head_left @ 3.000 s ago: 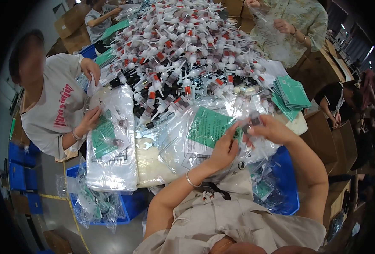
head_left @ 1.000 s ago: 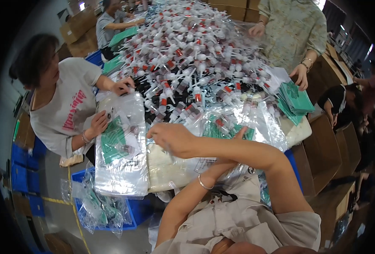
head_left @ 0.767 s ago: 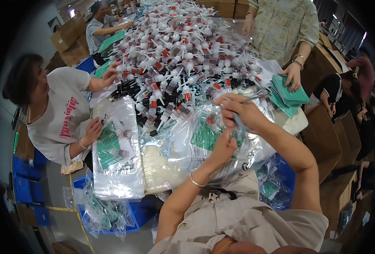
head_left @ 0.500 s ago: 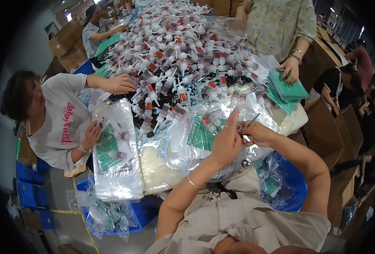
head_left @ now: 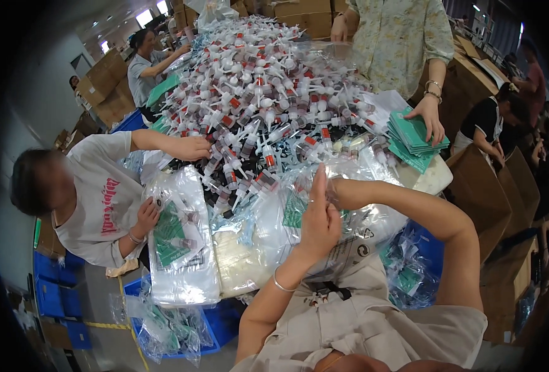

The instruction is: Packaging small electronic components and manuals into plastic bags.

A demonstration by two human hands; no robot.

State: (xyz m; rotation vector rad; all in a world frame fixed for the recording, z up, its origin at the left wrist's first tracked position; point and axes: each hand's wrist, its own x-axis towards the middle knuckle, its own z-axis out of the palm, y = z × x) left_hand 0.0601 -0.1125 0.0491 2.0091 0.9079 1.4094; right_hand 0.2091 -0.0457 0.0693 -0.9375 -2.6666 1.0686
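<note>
Left co-worker (head_left: pixel 94 204): one person, one hand (head_left: pixel 191 149) at the heap's edge, the other (head_left: pixel 148 215) on a stack of clear bags (head_left: pixel 181 286); one green sheet (head_left: pixel 166 230) and two bottles (head_left: pixel 183 243) visible there.
Left blue bin (head_left: pixel 225 325): one, its filled bags (head_left: pixel 174 328) too tangled to count.
Bottle heap (head_left: pixel 268 80): beyond both hands; far too many to count.
Left hand (head_left: pixel 320 226): over the film, index straight, thumb apart; cannot tell if pinching film. Probably best kept steady, film taut.
Clear bag (head_left: pixel 352 248): beneath and around both hands, with one green leaflet (head_left: pixel 293 211) visible; cannot tell how many bags below.
Right hand (head_left: pixel 343 193): behind the left, seemingly under film; fingers hidden, grip impossible to tell. Likely best kept low and flat, sparing film and leaflet.
Right blue bin (head_left: pixel 434 248): one, filled bags uncounted.
Leaflet stack (head_left: pixel 406 133): one, several overlapping, under one co-worker's hand (head_left: pixel 428 123).
</note>
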